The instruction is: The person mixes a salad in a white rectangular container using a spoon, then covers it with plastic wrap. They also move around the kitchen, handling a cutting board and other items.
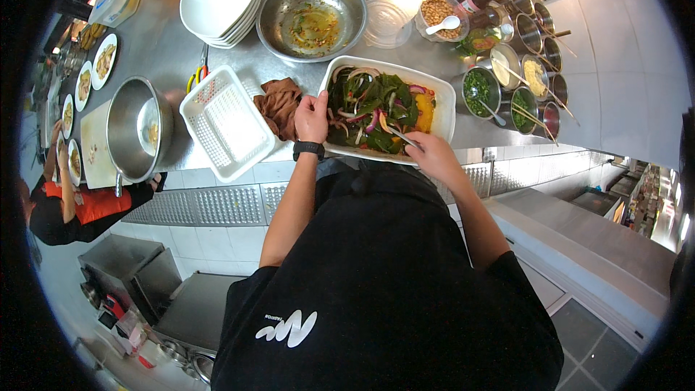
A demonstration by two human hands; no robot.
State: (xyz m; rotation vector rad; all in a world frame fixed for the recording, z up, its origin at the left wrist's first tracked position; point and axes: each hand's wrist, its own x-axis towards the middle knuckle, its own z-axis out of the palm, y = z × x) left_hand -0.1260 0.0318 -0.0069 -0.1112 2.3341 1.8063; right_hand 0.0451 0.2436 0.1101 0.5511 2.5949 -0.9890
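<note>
A white rectangular tub (446, 99) stands at the steel counter's front edge, holding dark green leaves (380, 95), sliced red onion and an orange-yellow oily liquid. My left hand (311, 118) grips the tub's left rim, thumb on top; a dark watch is on that wrist. In my right hand (431, 155) is the handle of a metal utensil (404, 138), its far end among the leaves and onion. Touching or close to my left hand lies a crumpled brown cloth (278, 103). Behind the tub is a steel bowl (266, 21) with oily residue.
Left are a white perforated basket (228, 119), scissors (203, 65), stacked white bowls (220, 0) and a steel pot (136, 130). Right are a tub of beans or nuts (441, 13), bottles and steel containers (480, 89) with protruding sticks. A co-worker (81, 203) stands far left beside filled plates (104, 61).
</note>
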